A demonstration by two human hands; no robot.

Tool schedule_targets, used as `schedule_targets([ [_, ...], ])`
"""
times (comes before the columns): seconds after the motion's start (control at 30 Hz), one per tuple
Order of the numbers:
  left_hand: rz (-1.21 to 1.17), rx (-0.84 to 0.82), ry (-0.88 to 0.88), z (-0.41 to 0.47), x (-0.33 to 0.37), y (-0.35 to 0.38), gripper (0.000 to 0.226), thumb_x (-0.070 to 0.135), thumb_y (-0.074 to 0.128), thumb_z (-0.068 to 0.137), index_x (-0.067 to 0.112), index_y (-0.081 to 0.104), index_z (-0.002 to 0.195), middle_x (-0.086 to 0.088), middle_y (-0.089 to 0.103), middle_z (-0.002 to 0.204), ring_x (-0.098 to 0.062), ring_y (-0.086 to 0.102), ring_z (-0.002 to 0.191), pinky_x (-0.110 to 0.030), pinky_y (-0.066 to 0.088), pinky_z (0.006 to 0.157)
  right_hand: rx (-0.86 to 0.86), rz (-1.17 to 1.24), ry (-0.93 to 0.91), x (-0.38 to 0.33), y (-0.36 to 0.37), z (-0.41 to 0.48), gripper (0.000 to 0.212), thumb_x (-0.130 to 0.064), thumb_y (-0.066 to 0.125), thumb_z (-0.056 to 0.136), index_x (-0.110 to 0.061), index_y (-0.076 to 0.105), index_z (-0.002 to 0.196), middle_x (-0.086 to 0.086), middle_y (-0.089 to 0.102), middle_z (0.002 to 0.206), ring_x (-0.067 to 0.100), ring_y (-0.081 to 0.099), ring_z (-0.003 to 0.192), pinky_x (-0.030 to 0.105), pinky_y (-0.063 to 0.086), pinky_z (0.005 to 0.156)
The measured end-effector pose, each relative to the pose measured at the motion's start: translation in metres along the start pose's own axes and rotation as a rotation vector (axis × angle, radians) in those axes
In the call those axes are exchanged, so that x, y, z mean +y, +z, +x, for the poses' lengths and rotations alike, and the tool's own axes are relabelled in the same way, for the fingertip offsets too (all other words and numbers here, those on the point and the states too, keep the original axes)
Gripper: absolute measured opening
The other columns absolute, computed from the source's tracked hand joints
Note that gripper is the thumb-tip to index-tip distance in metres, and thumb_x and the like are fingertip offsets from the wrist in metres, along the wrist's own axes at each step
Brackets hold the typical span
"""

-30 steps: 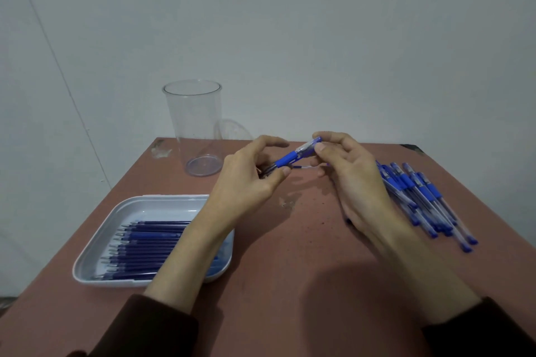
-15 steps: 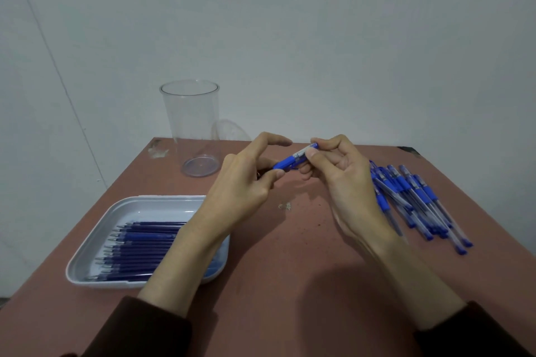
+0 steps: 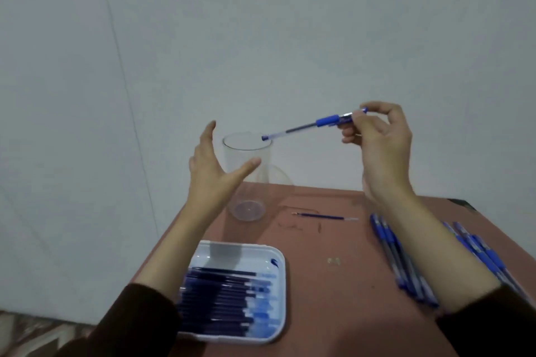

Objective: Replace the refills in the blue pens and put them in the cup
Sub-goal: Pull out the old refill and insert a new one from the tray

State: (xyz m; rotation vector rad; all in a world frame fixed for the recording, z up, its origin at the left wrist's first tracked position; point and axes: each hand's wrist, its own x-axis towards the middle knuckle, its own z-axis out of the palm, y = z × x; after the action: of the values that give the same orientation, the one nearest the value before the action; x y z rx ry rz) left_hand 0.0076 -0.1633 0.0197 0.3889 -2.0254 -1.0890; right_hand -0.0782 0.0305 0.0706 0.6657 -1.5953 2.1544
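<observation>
Here the right hand (image 3: 380,145) pinches a pen (image 3: 313,124) over the cup (image 3: 246,177), left hand (image 3: 214,171) fingers spread apart beside it.

**Occlusions and limits of view.** The right forearm (image 3: 429,255) crosses the pile of blue pens (image 3: 406,269) and hides its middle. The pile's outer side runs off the right edge, so no count is possible. The left forearm (image 3: 179,246) covers the left side of the tray (image 3: 278,298). The refills (image 3: 220,298) blur into one dark mass. The right hand (image 3: 383,148) covers a stretch of the held pen (image 3: 307,126) beyond its grip. The left hand (image 3: 208,174) masks part of the cup (image 3: 255,191) wall. The pale specks (image 3: 333,261) on the table (image 3: 333,313) are too small to identify.
</observation>
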Motion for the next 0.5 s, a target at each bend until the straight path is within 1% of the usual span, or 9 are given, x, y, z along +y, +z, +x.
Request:
schedule_targets([
  [0.03,0.008,-0.056,-0.04,0.006,-0.004,0.001,0.11,0.051,0.078,0.064,0.03,0.011,0.148,-0.005,0.029,0.15,-0.023,0.028,0.137,-0.042,0.027,0.112,0.004,-0.019,-0.023,0.001,0.014,0.005,0.016,-0.005,0.055,0.094,-0.02,0.05,0.089,-0.003,0.068,0.061,0.009,0.062,0.061,0.024,0.049,0.063],
  [0.07,-0.008,-0.113,-0.071,0.01,-0.005,0.003,0.116,0.046,0.082,0.065,0.031,0.003,0.149,-0.007,0.026,0.152,-0.023,0.027,0.139,-0.038,0.025,0.113,0.005,-0.05,-0.048,0.004,0.027,0.009,0.017,-0.006,0.055,0.094,-0.022,0.049,0.089,-0.003,0.067,0.064,0.008,0.063,0.062,0.026,0.049,0.064],
  [0.13,-0.081,-0.181,-0.114,0.015,-0.008,0.007,0.117,0.038,0.082,0.067,0.034,-0.003,0.148,-0.012,0.034,0.147,-0.021,0.037,0.133,-0.029,0.032,0.103,-0.028,-0.154,-0.106,0.011,0.053,0.012,0.018,-0.009,0.055,0.094,-0.024,0.048,0.089,0.001,0.068,0.07,0.012,0.065,0.066,0.032,0.051,0.066],
  [0.2,-0.11,-0.183,-0.116,0.018,-0.009,0.009,0.114,0.036,0.082,0.068,0.035,0.001,0.148,-0.012,0.045,0.135,-0.018,0.047,0.117,-0.026,0.036,0.092,-0.133,-0.296,-0.152,0.02,0.074,0.013,0.014,-0.01,0.055,0.093,-0.022,0.05,0.091,0.005,0.069,0.072,0.022,0.065,0.073,0.033,0.048,0.071],
  [0.27,-0.109,-0.174,-0.105,0.018,-0.009,0.008,0.111,0.034,0.083,0.067,0.031,0.007,0.148,-0.011,0.047,0.131,-0.015,0.048,0.109,-0.026,0.039,0.088,-0.296,-0.474,-0.185,0.029,0.091,0.013,0.01,-0.013,0.057,0.091,-0.023,0.054,0.093,0.002,0.068,0.072,0.024,0.064,0.077,0.035,0.049,0.073],
  [0.33,-0.102,-0.181,-0.104,0.016,-0.009,0.005,0.109,0.035,0.083,0.067,0.027,0.011,0.148,-0.009,0.046,0.133,-0.015,0.049,0.112,-0.023,0.039,0.085,-0.472,-0.662,-0.204,0.034,0.104,0.011,0.01,-0.017,0.057,0.089,-0.026,0.057,0.092,-0.004,0.068,0.073,0.019,0.062,0.08,0.035,0.049,0.074],
  [0.4,-0.098,-0.192,-0.115,0.013,-0.009,0.001,0.106,0.035,0.082,0.067,0.024,0.014,0.148,-0.007,0.047,0.135,-0.016,0.05,0.117,-0.022,0.039,0.083,-0.613,-0.791,-0.182,0.035,0.114,0.007,0.012,-0.016,0.058,0.087,-0.025,0.062,0.094,-0.007,0.069,0.076,0.016,0.058,0.083,0.03,0.044,0.072],
  [0.43,-0.1,-0.195,-0.123,0.013,-0.01,-0.002,0.105,0.035,0.082,0.068,0.023,0.015,0.148,-0.007,0.047,0.135,-0.015,0.049,0.117,-0.023,0.039,0.084,-0.663,-0.831,-0.157,0.034,0.118,0.004,0.015,-0.014,0.058,0.086,-0.023,0.065,0.095,-0.006,0.069,0.078,0.015,0.058,0.084,0.028,0.041,0.071],
  [0.5,-0.1,-0.199,-0.136,0.012,-0.01,-0.005,0.105,0.033,0.082,0.067,0.022,0.016,0.148,-0.005,0.048,0.135,-0.012,0.049,0.112,-0.024,0.039,0.087,-0.73,-0.899,-0.11,0.031,0.125,0.0,0.019,-0.011,0.059,0.083,-0.022,0.069,0.096,-0.006,0.066,0.08,0.014,0.059,0.086,0.028,0.039,0.075],
])
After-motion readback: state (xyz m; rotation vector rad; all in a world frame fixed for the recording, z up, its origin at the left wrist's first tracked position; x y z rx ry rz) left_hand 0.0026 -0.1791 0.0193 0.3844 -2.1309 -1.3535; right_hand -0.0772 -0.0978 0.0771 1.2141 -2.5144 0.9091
